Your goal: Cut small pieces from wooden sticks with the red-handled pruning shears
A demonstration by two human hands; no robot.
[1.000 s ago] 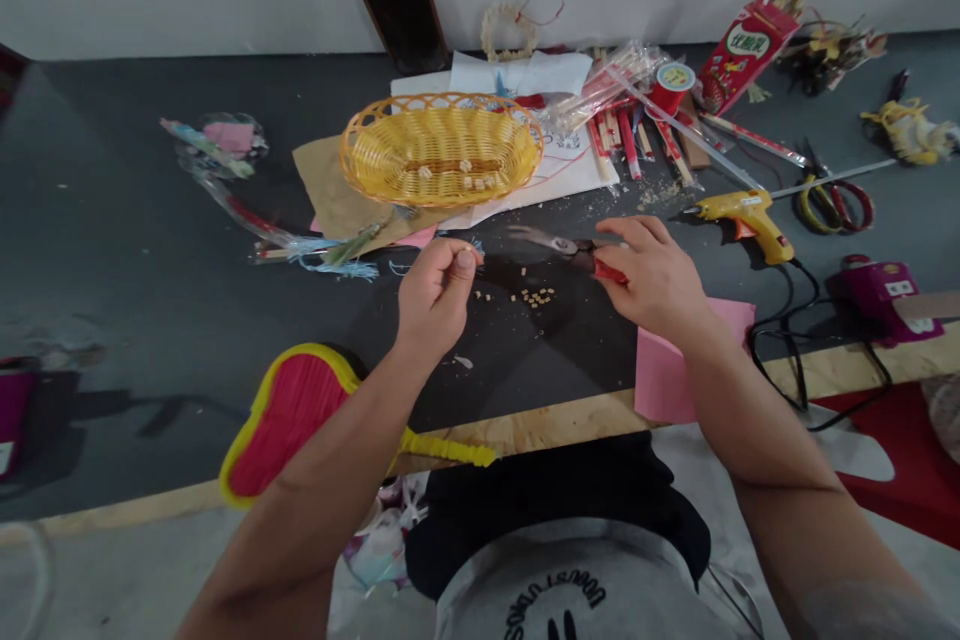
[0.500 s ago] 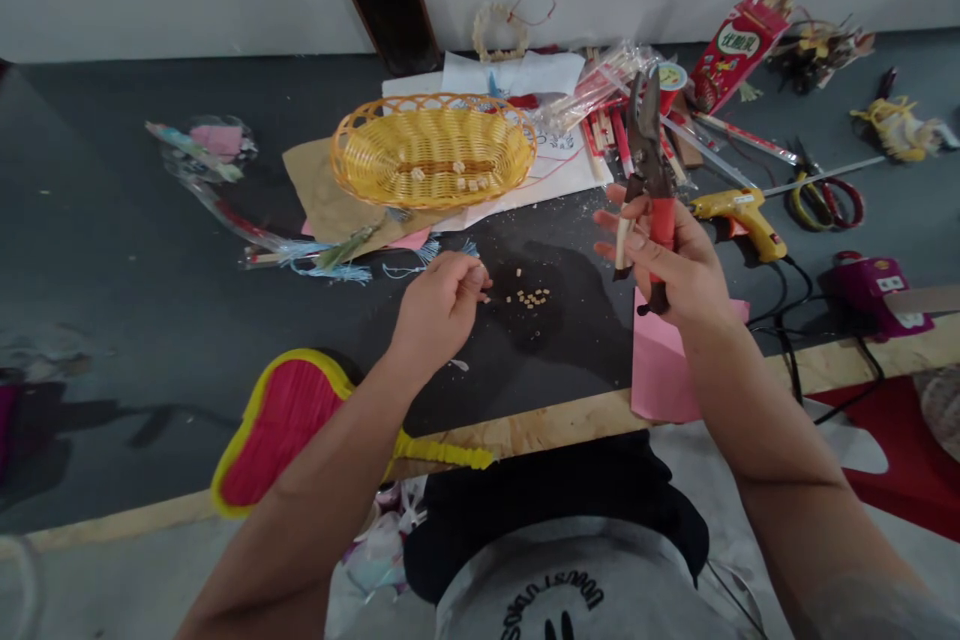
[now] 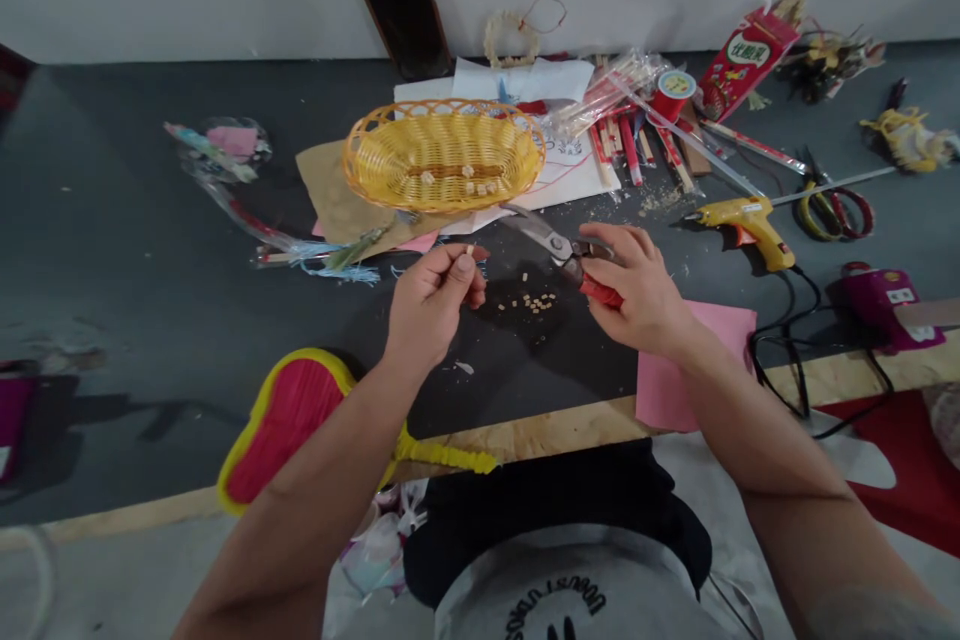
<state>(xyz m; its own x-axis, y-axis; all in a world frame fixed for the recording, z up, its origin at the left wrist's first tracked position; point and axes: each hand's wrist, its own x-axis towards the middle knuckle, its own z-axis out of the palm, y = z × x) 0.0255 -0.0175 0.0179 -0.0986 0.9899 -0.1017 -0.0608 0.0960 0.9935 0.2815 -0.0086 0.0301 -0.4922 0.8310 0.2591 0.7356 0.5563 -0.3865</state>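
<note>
My left hand [image 3: 435,300] is closed in a pinch above the dark table, with the pale tip of a small wooden stick [image 3: 470,250] showing between thumb and forefinger. Red-handled pruning shears [image 3: 556,246] are gripped in my right hand [image 3: 637,290], their blades pointing left and slightly away from me, just beyond the left fingertips. Below and between the hands lie several tiny cut wooden pieces [image 3: 537,303]. A yellow woven basket [image 3: 442,145] holding a few small pale pieces stands just beyond the hands.
To the right are a yellow glue gun [image 3: 746,220], scissors [image 3: 832,205] and pink paper [image 3: 664,390]. Behind lie packaged sticks, a red thread spool [image 3: 673,95] and a red drink carton [image 3: 750,60]. A red and yellow fan-shaped piece [image 3: 292,420] overhangs the front edge at left.
My right hand has moved left and turned the shears from upright to pointing left, near my left hand. My left hand has rotated slightly, exposing the stick's tip.
</note>
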